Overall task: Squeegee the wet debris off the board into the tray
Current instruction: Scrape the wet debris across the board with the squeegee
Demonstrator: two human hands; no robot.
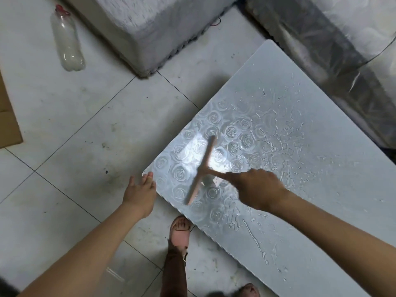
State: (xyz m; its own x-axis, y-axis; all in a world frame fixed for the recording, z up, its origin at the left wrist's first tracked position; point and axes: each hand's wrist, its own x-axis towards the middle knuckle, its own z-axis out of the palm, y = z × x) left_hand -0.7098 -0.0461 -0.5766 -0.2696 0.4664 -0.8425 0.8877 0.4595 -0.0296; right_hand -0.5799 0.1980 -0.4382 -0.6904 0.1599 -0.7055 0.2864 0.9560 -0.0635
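My left hand, fingers straight, is touching the corner of the board at lower centre, while the squeegee is lying across its left part, my right hand gripping the handle. I am judging that even, flat pressure matters, pulling the droplets toward that left edge; open floor is lying beyond it, but no tray is showing.
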